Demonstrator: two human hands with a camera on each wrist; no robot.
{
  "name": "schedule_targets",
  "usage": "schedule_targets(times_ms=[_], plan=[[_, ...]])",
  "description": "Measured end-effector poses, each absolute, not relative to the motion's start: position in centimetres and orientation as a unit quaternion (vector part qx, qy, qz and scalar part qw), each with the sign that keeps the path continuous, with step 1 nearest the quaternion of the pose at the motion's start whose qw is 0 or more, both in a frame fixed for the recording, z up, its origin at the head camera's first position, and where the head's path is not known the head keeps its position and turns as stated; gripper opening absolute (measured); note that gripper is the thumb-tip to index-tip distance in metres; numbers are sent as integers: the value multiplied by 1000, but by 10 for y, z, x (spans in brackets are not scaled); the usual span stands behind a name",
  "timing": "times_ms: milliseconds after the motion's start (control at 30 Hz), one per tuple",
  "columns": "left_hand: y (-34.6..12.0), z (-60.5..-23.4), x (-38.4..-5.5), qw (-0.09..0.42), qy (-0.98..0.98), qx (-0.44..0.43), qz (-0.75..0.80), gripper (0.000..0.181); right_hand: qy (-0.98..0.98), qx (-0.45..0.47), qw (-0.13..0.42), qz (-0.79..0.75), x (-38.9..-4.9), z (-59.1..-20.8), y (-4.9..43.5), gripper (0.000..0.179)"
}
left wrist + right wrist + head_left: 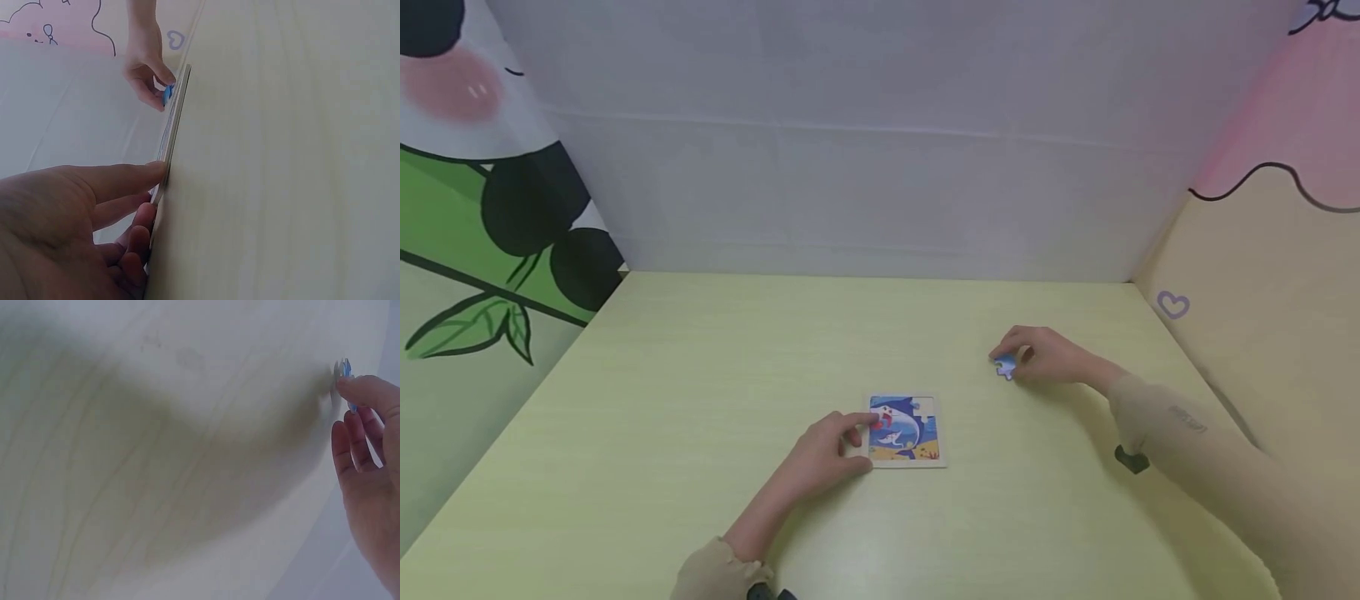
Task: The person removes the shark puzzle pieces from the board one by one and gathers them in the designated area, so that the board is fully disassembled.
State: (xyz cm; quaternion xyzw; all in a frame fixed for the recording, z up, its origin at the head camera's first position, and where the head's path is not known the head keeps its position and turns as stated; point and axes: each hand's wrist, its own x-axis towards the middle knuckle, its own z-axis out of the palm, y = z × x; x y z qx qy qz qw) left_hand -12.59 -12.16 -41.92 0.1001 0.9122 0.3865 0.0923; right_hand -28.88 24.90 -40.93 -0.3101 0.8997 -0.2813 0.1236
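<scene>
A square jigsaw puzzle (pixel 910 429) with a dolphin-like sea animal lies flat on the table, and a bare gap shows at its upper right. My left hand (pixel 823 454) grips its left side, the index finger over the picture and the thumb at the near left corner. In the left wrist view the puzzle board (pixel 179 106) appears edge-on. Farther back and to the right, my right hand (pixel 1052 356) pinches a blue puzzle piece (pixel 1004 367) between thumb and fingers. The right wrist view shows that piece (pixel 347 367) edge-on, just above the tabletop.
The pale wooden table (pixel 715 350) meets a grey-white cloth wall (pixel 880 192) at the back. Painted panels stand on both sides, a black-and-green one (pixel 497 225) at left and a pink-and-beige one (pixel 1277 275) at right.
</scene>
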Motion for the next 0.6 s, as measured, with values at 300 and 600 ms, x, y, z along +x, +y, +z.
schedule_targets(times_ms=[300, 600], plan=[[-122, -420, -127, 99, 910, 99, 391, 57, 903, -283, 106, -305, -296, -399, 280, 36], [-123, -423, -128, 97, 912, 104, 385, 57, 906, -268, 122, -303, -301, -410, 299, 35]])
